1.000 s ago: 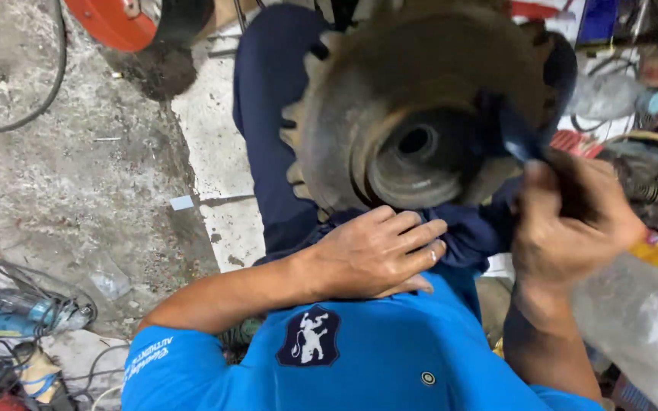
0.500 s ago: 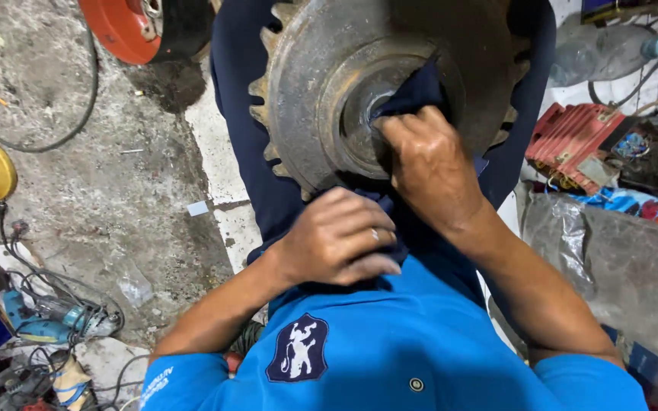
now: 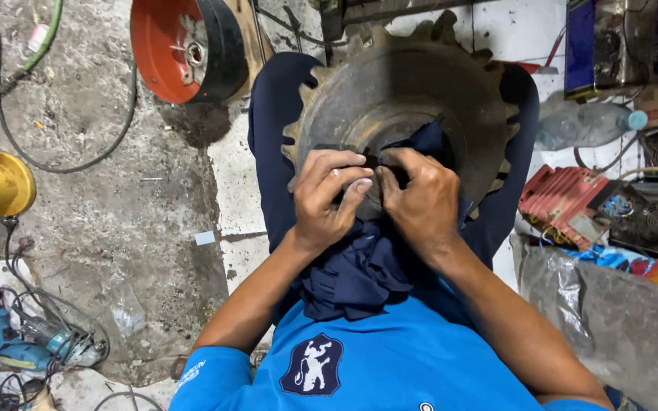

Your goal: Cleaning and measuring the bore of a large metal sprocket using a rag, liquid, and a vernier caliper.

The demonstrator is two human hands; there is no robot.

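The large toothed sprocket (image 3: pixel 413 99) lay flat-faced toward the camera, propped across the seated person's lap between the dark-trousered knees. Both hands met at its central hub. The left hand (image 3: pixel 329 199) had its fingers curled and pressed together on a fold of the dark blue rag (image 3: pixel 363 274), and the right hand (image 3: pixel 420 199) pinched the same cloth just beside it, pushing it into the bore. The rest of the rag hung bunched below the hands against the blue shirt.

This looked like the hub-wiping step, with the cloth being worked into the centre hole. The next move seemed to call for a firm two-handed hold on the cloth and a twist inside the bore, while the knees kept the heavy sprocket from tipping.

An orange wheel (image 3: pixel 184 49) stood on the concrete floor (image 3: pixel 116 228) well apart.
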